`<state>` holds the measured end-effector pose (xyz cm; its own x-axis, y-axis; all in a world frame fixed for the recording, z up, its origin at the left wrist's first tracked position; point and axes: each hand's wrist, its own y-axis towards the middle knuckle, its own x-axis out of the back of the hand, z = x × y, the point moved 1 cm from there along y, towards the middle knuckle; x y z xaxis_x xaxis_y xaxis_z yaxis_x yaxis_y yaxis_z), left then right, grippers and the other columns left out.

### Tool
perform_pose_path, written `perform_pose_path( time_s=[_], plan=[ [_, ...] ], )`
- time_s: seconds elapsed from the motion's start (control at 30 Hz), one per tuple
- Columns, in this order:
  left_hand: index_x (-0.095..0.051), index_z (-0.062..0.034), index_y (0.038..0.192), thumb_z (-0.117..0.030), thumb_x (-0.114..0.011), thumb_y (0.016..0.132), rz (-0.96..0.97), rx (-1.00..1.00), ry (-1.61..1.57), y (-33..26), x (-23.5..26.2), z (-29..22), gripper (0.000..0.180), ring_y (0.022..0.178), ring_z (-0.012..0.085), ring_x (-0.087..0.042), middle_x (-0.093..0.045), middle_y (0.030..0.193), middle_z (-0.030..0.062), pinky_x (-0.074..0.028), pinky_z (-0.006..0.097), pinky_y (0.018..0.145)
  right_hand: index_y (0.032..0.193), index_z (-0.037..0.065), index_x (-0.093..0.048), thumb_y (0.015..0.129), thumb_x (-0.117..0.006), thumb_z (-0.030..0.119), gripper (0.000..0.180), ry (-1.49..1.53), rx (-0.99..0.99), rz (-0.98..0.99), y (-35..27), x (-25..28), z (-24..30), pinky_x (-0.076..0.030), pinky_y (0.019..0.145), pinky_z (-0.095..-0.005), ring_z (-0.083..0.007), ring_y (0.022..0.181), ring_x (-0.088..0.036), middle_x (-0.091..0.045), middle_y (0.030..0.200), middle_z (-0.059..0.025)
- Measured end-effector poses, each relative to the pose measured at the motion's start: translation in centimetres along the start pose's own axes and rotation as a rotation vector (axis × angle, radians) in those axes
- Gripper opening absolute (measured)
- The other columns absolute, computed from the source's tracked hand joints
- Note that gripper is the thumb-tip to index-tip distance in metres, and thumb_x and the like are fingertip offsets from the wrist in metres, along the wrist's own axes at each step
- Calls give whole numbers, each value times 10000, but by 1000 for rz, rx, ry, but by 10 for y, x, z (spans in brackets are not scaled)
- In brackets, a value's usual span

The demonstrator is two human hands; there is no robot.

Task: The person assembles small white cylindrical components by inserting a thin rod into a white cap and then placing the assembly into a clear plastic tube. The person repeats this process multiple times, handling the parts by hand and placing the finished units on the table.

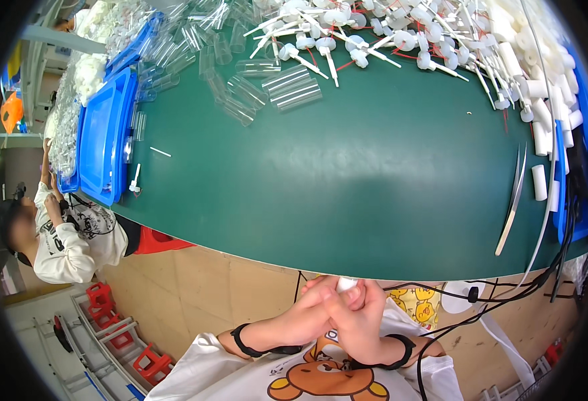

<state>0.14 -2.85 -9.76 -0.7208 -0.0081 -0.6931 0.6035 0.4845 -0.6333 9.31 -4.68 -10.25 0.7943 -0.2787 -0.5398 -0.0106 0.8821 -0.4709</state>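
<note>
At the table's near edge, both my hands are brought together around a small white piece [346, 285]. Only a short white part shows between the fingers, so its full shape is hidden. My left hand [315, 309] is closed, its fingers overlapping those of my right hand [361, 314]. The right hand is closed too, its thumb pressed close to the white piece. Below them I see my wrists with black bands. Beyond the hands lies the green tabletop [321, 220].
Tweezers [512, 200] lie at the right, near white cylinders [539, 182]. Clear tubes [294, 88] and white stems with discs and red wires [357, 50] are piled at the back. A blue tray [107, 140] stands left, near a seated person [73, 227]. Black cables [508, 294] hang right.
</note>
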Motion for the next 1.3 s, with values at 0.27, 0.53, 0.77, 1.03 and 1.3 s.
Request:
perform_pose_path(
  time_s=[0.27, 0.53, 0.77, 1.03, 1.3],
  plan=[
    [-441, -60, 995, -174, -443, 947, -184, -113, 3, -3, -15, 10, 124, 798, 71, -433, -452, 883, -6, -406, 235, 705, 928, -55, -512, 772, -580, -33, 172, 215, -281, 18, 1, 8, 15, -496, 783, -317, -212, 867, -619, -608, 846, -117],
    [-456, -76, 974, -182, -442, 948, -236, -271, -152, 4, -36, 22, 110, 747, 65, -442, -460, 862, -8, -396, 236, 645, 1099, -44, -465, 800, -493, -11, 303, 14, -362, 219, 9, 26, 26, -518, 735, -359, -272, 890, -608, -588, 927, -207],
    [-476, -82, 925, -197, -444, 947, -161, -326, -104, 6, -30, 23, 122, 657, 41, -417, -467, 789, -32, -356, 215, 566, 1101, -37, -469, 831, -520, 35, 284, 64, -394, 233, 9, 27, 28, -509, 754, -342, -253, 894, -606, -602, 915, -188],
    [-427, -64, 1003, -146, -434, 923, 160, -260, 5, -10, 14, 17, 115, 744, 76, -417, -438, 837, 3, -360, 231, 616, 1186, 7, -427, 825, -578, 95, 401, -86, -66, 335, -2, 21, -6, -436, 811, -267, -149, 938, -539, -564, 1038, -135],
    [-403, -58, 990, -193, -478, 873, 88, -370, 334, -19, 7, 29, 193, 670, 74, -420, -433, 806, 8, -357, 222, 588, 1198, -38, -371, 825, -452, 187, 443, 154, -99, 490, -13, 21, 9, -444, 874, -361, -300, 1013, -561, -543, 1077, -289]
  ],
)
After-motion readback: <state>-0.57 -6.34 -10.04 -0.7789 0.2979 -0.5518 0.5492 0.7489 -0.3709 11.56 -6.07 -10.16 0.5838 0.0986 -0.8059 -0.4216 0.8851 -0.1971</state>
